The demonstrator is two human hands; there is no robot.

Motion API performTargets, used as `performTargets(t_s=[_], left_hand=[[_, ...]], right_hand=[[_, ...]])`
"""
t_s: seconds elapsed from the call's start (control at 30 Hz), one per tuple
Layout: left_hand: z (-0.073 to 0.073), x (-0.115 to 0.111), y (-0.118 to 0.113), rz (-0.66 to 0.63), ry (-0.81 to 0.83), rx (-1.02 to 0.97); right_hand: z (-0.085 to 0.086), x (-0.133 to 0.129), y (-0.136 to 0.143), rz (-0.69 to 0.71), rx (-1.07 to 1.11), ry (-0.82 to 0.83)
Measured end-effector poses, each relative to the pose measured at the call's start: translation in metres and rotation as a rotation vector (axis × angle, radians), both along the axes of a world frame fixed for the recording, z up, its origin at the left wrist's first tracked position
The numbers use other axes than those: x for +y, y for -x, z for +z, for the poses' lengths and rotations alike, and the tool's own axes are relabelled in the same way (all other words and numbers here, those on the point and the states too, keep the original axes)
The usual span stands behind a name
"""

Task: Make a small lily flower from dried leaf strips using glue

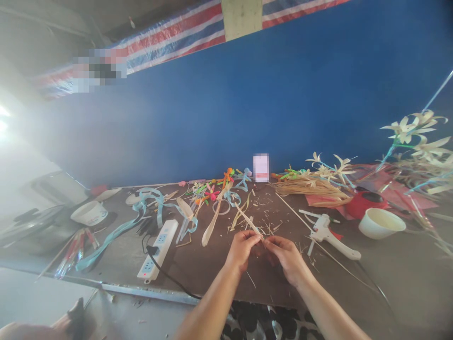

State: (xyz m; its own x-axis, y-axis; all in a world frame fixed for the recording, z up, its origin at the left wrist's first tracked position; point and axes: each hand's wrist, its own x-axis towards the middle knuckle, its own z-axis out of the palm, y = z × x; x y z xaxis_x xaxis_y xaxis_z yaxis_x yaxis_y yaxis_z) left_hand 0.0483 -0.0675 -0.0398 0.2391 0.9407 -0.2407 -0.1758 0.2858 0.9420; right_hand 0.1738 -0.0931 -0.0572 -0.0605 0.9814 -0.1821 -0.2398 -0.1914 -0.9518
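Note:
Over the front part of the brown table (pixel 198 274), both of my hands are close together. My left hand (pixel 245 248) pinches a thin pale strip (pixel 247 216), which slants up and to the left from the fingertips. The fingers of my right hand (pixel 285 255) are pressed together near the lower end of the same strip; whether they grip it or some small piece is too fine to tell. Small pale scraps (pixel 272 226) lie just beyond my fingers. To the right of my right hand rests a white glue gun (pixel 327 236).
Left of my hands are a white power strip (pixel 158 250) with a black cable, a blue ribbon (pixel 109 238) and a white bowl (pixel 89 213). A cream bowl (pixel 382 223) and pale flowers (pixel 403 130) stand at right. Colourful twisted pieces (pixel 212 191) lie near the blue wall (pixel 226 113).

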Motion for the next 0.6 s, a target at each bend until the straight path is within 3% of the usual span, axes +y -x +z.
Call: performTargets(t_s=[0.27,0.6], left_hand=[[-0.0004,0.0002,-0.0011,0.074,-0.038,0.041],[-0.0021,-0.001,-0.0001,0.049,0.054,-0.081]], right_hand=[[0.003,0.0018,-0.0013,0.011,-0.263,-0.1],[0.0008,-0.0005,-0.0009,0.055,-0.071,-0.012]])
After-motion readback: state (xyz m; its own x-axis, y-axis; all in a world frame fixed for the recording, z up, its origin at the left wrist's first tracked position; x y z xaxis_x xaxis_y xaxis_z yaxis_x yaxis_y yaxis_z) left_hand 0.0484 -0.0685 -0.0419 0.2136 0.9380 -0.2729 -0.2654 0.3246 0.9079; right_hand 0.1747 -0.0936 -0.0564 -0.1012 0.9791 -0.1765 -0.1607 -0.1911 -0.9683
